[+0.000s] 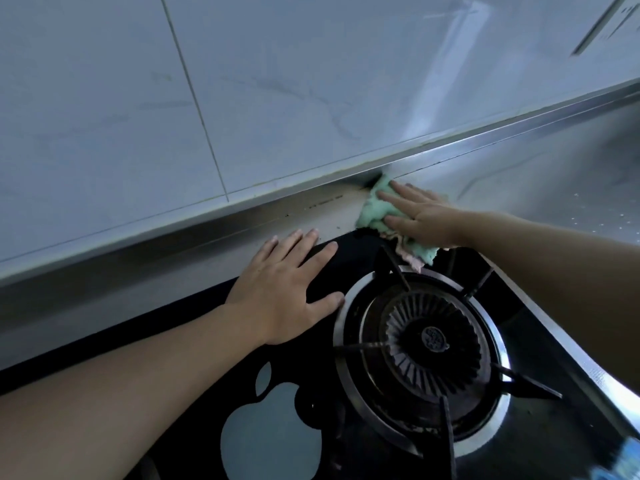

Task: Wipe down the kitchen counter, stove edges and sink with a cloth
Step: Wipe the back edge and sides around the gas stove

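A green and pink cloth [374, 207] lies on the counter strip behind the black glass stove [349, 258], at its back edge. My right hand [422, 216] presses flat on the cloth with straight fingers, and the cloth's far tip touches the steel ledge under the wall tiles. My left hand [287, 289] rests flat, fingers spread, on the stove's back edge, its fingertips reaching onto the pale counter [304, 213]. Dark specks dot the counter strip left of the cloth.
A gas burner [429, 341] with a metal ring and black pan supports sits just in front of both hands. The tiled wall [242, 81] rises behind the steel ledge. The steel counter [554, 174] runs on to the right.
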